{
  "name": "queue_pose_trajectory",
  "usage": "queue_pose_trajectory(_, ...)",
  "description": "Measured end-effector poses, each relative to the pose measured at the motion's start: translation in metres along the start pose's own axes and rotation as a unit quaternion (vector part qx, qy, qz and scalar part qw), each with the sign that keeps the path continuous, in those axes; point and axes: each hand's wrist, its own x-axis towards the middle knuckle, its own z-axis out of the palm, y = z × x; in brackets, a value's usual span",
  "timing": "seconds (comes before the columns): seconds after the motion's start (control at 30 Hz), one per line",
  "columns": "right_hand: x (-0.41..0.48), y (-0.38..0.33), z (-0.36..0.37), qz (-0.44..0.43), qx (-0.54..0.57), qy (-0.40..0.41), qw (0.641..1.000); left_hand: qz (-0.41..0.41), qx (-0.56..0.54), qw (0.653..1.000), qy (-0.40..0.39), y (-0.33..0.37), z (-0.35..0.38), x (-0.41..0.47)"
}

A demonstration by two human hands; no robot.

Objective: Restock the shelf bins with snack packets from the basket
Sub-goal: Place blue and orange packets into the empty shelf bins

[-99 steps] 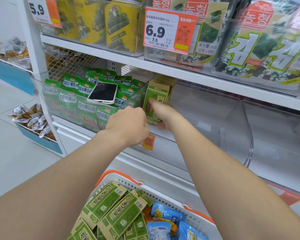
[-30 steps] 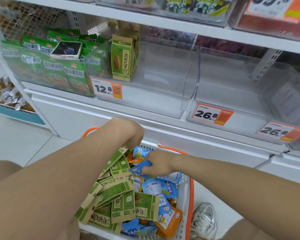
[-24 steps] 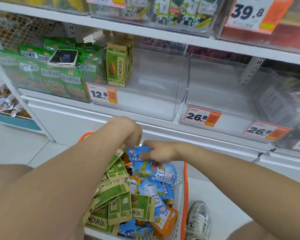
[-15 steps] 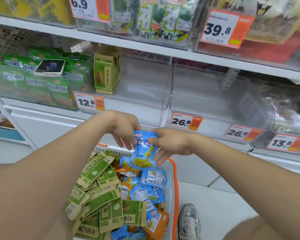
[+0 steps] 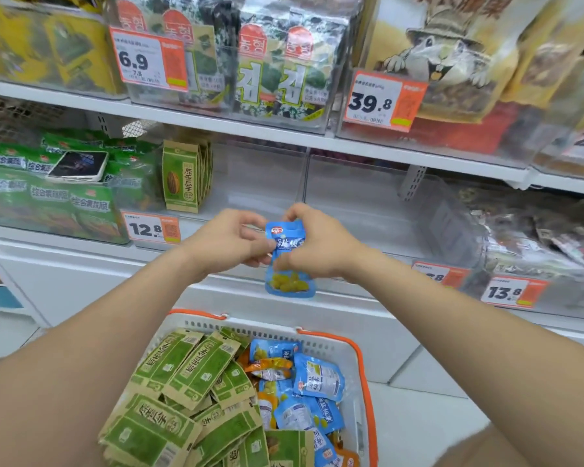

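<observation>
Head view, risks first. Likely to slip: blue packet (image 5: 289,261) glossy and pinched only along its upper half, lower half with the yellow pieces hanging free below both hands. Could drop back into the white basket (image 5: 354,352) underneath, or onto the floor to the right of it, if either pinch loosens during the lift. Could also land in the wrong bin: clear bin (image 5: 250,183) straight ahead holds a row of green paper packets (image 5: 182,176) standing at its left end, while the clear bin (image 5: 361,193) just right of the divider looks bare, so a judgement that the blue one belongs there rather than beside the green stock. Price tags near the hands partly hidden by the right wrist, so no help in matching. Phone (image 5: 78,165) lying on the green bags in the far-left bin, well apart from the hands and probably safe unless an elbow swings left.

Then the hold. Left hand (image 5: 226,244) curled on the packet's left edge, fingertips on the printed face. Right hand (image 5: 317,244) gripping the right edge and top corner, thumb and forefinger arched over the top seal. Packet upright between the two hands, face toward the camera, raised above the basket's far rim and in front of the bin fronts, not yet inside any bin. Many green and blue packets left in the basket, so restocking far from finished.
</observation>
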Motion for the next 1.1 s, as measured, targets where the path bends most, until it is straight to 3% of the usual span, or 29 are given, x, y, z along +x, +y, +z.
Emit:
queue_pose_trajectory(0.1, 0.002, 0.009, -0.016, 0.005, 0.089, 0.097, 0.991, 0.09, 0.0, 0.99, 0.105, 0.015, 0.02, 0.01)
queue_pose_trajectory(0.2, 0.006, 0.025, -0.024, 0.031, 0.131, 0.141, 0.981, 0.173, 0.137, 0.962, 0.158, 0.017, 0.04, 0.021)
queue_pose_trajectory(0.37, 0.022, 0.051, -0.032, 0.061, 0.272, 0.18, 0.943, 0.266, 0.411, 0.867, 0.094, 0.0, 0.057, 0.019)
queue_pose_trajectory(0.57, 0.054, 0.094, -0.041, 0.124, 0.282, 0.213, 0.927, 0.294, 0.487, 0.82, 0.066, 0.008, 0.085, 0.041)
queue_pose_trajectory(0.7, 0.082, 0.139, -0.073, 0.172, 0.215, 0.202, 0.94, 0.261, 0.518, 0.813, 0.054, 0.036, 0.12, 0.076)
queue_pose_trajectory(0.93, 0.108, 0.224, -0.12, 0.202, 0.035, 0.18, 0.962, 0.142, 0.454, 0.879, 0.028, 0.05, 0.163, 0.128)
queue_pose_trajectory(1.1, 0.133, 0.246, -0.134, 0.234, -0.024, 0.2, 0.951, 0.061, 0.453, 0.886, -0.08, 0.036, 0.176, 0.154)
